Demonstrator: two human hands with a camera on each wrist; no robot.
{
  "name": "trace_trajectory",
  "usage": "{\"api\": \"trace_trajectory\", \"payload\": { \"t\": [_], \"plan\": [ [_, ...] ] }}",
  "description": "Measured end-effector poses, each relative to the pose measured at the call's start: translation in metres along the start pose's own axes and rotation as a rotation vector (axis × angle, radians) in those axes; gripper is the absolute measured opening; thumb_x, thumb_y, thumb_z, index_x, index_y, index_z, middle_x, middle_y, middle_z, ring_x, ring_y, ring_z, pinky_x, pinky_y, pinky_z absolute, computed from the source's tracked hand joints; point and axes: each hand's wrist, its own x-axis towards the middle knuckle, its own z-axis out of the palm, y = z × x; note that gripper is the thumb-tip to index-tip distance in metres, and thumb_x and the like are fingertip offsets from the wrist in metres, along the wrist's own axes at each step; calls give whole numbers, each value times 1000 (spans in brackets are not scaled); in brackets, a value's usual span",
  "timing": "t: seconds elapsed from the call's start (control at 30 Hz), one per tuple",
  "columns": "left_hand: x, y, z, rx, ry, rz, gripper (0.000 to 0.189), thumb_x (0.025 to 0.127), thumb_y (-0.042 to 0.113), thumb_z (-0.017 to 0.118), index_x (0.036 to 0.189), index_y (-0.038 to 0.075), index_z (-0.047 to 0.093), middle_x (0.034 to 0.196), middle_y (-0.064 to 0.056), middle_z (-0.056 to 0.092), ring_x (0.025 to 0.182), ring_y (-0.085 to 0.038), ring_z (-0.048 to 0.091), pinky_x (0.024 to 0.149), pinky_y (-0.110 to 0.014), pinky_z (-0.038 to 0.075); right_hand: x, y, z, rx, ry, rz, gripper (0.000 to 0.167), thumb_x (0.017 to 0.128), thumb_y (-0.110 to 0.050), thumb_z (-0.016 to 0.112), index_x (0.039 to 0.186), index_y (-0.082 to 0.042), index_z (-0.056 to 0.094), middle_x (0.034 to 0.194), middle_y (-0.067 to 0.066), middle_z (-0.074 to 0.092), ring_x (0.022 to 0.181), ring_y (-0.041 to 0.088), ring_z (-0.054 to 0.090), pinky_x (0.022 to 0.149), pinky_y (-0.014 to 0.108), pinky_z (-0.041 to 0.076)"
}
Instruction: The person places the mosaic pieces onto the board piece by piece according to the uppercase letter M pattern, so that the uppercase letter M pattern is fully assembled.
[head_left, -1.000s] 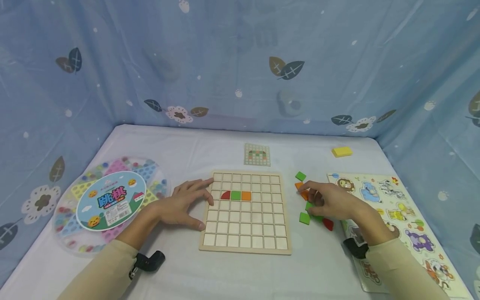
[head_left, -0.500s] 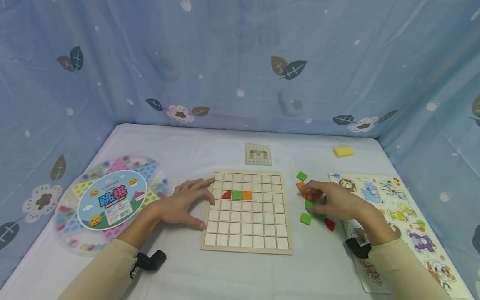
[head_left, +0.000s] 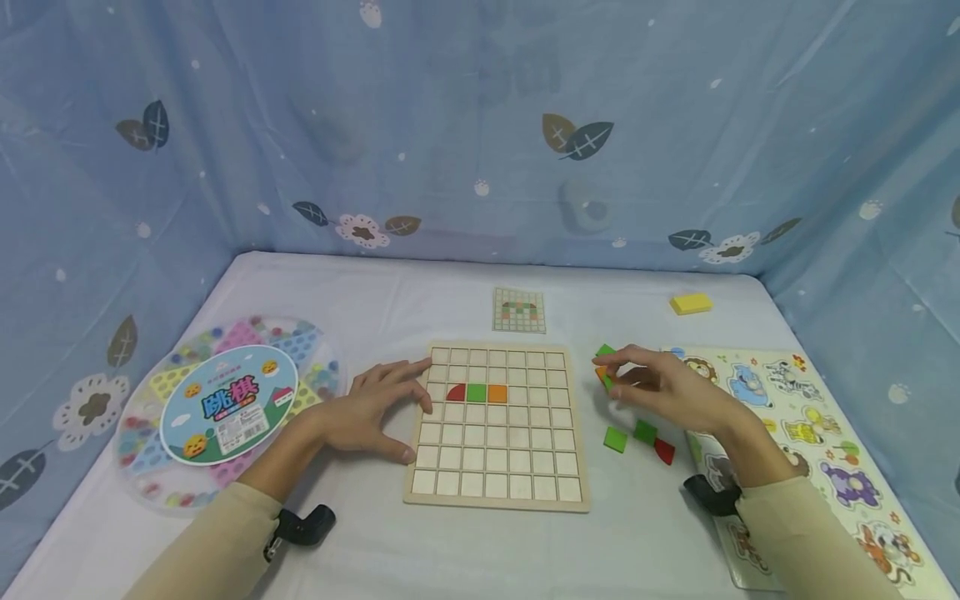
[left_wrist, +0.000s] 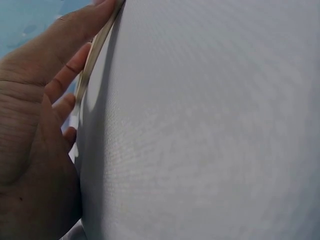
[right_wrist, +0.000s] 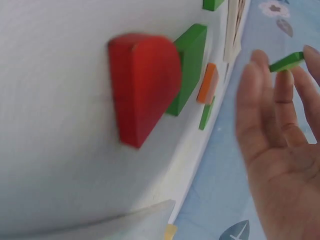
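White cloth [head_left: 480, 550], blue curtain [head_left: 375, 108] behind: right hand [head_left: 667, 387] pinches a green tile [right_wrist: 286, 61] right of the grid board [head_left: 497, 458].
Probably light, stiff and smooth, best held by its edges. Loose tiles [head_left: 615, 439] right of the board may crowd the fingers. Left hand [head_left: 363, 417], spread, touches the board's left rim; pattern card [head_left: 519, 325] behind it, animal puzzle [head_left: 813, 475] farther right.

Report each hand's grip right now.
Left hand: open, fingers touching the left edge of the grid board.
Right hand: closed, pinching a green piece.
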Motion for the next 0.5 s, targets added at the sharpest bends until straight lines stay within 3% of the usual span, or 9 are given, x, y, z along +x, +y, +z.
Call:
{"api": "trace_trajectory", "payload": {
  "t": [0.27,0.37,0.5],
  "plan": [
    [2,-1,1,0,4,16,54,73,54,87,117,38,59,173,-1,14,156,-39,8,114,-71,7,6,-3,5,59,26,-21,33,100,-8,66,133,-1,64,131,23,58,119,15,64,97,24,53],
    [2,-1,1,-1,3,17,54,74,53,87,117,37,59,173,-2,14,156,-40,8,114,-71,7,10,-5,8,61,31,-48,32,100,-6,65,132,-1,65,130,23,59,118,18,64,98,26,53],
    [1,-1,1,1,7,10,54,73,54,87,117,38,59,173,-2,14,155,-40,9,114,-72,7,16,-8,11,88,44,-81,31,101,-4,64,132,-3,65,130,25,57,118,33,64,94,31,56]
  ]
}}
